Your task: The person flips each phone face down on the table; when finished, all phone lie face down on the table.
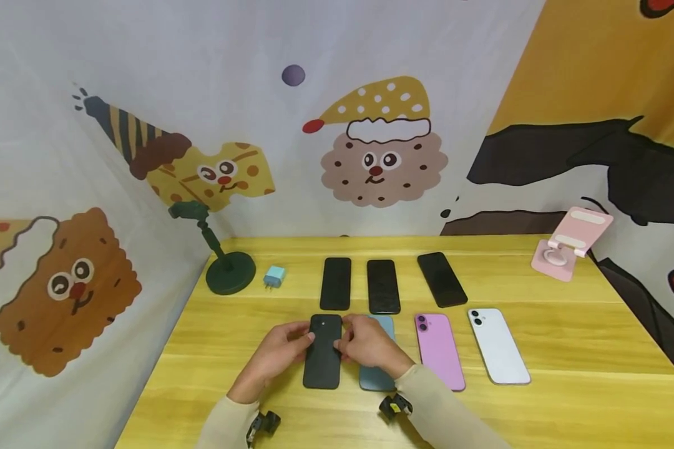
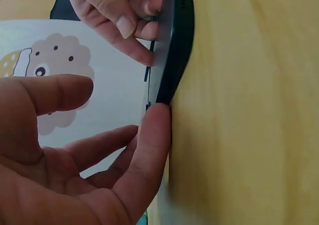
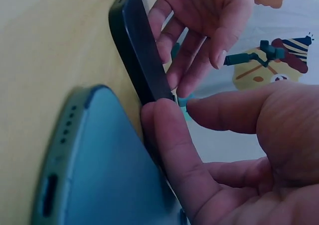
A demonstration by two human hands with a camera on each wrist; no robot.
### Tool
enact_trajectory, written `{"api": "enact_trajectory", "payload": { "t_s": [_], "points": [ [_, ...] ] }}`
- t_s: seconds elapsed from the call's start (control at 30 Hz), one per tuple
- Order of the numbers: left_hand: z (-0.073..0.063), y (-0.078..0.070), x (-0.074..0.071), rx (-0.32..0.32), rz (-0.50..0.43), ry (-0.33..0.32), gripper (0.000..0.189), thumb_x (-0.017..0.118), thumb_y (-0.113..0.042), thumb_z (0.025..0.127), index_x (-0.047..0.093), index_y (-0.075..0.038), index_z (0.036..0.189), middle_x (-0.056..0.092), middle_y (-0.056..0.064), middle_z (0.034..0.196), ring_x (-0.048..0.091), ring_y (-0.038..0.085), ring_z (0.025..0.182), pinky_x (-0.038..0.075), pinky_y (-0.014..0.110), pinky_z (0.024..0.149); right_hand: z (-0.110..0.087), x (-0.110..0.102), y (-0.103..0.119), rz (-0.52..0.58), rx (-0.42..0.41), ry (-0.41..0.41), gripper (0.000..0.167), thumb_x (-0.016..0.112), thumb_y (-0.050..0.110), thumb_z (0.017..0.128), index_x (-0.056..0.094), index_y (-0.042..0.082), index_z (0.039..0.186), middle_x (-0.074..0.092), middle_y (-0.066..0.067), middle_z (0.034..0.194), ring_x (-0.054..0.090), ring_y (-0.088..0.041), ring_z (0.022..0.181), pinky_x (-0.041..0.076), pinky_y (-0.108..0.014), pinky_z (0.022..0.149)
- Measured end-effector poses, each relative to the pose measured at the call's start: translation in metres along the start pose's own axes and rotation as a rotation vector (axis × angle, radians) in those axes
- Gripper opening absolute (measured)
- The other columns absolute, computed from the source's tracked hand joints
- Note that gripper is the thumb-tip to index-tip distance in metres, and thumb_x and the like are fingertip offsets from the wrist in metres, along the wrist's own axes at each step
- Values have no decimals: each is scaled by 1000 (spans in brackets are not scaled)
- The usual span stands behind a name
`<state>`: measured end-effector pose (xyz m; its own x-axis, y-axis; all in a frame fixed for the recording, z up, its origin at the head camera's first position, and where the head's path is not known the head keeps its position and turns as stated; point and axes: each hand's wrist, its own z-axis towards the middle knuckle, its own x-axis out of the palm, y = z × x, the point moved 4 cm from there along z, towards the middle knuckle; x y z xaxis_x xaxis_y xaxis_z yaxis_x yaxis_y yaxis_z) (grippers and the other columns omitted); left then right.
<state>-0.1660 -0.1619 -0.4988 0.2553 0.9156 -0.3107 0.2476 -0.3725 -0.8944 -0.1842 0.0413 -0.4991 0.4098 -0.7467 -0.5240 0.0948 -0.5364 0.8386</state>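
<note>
A black phone [image 1: 322, 358] lies back side up on the table, its camera end away from me. My left hand [image 1: 281, 349] is at its left side; in the left wrist view a fingertip [image 2: 158, 113] touches the phone's edge and the thumb stands apart. On the opposite side is my right hand [image 1: 371, 343], with fingertips [image 3: 167, 110] against the long edge and its thumb held off the phone. Under the right hand in the head view lies a blue phone [image 1: 377, 371], partly covered by the hand; its port end shows large in the right wrist view.
Rightward lie a pink phone [image 1: 440, 352] and a white phone [image 1: 500, 346]. Behind are three dark phones, left [image 1: 336, 284], middle [image 1: 383, 287] and right [image 1: 442, 279]. A blue charger plug [image 1: 274, 276] sits near a green stand [image 1: 230, 273]. A pink folding stand [image 1: 556, 259] is back right.
</note>
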Motion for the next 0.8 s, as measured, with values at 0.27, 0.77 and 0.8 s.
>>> {"api": "enact_trajectory", "payload": {
  "t_s": [0.27, 0.77, 0.8],
  "points": [
    [0, -13, 1, 74, 67, -71, 45, 68, -29, 105, 64, -5, 142, 69, 9, 123, 68, 23, 102, 58, 34, 82, -6, -18, -3, 120, -78, 43, 53, 68, 19, 102, 54, -4, 148, 75, -9, 90, 73, -24, 73, 58, -31, 64],
    [36, -68, 54, 241, -154, 29, 36, 63, -22, 107, 65, -6, 140, 67, 21, 123, 65, 39, 109, 60, 47, 92, -9, -88, -17, 91, -99, -65, 39, 66, 21, 106, 64, 0, 138, 75, -19, 100, 73, -37, 81, 60, -35, 67],
    [39, -71, 61, 242, -170, 43, 36, 62, -21, 107, 65, -6, 140, 66, 21, 123, 64, 39, 109, 60, 48, 93, -10, -93, -20, 90, -93, -71, 39, 66, 22, 106, 64, 0, 138, 75, -19, 101, 74, -36, 82, 61, -37, 69]
  ]
}}
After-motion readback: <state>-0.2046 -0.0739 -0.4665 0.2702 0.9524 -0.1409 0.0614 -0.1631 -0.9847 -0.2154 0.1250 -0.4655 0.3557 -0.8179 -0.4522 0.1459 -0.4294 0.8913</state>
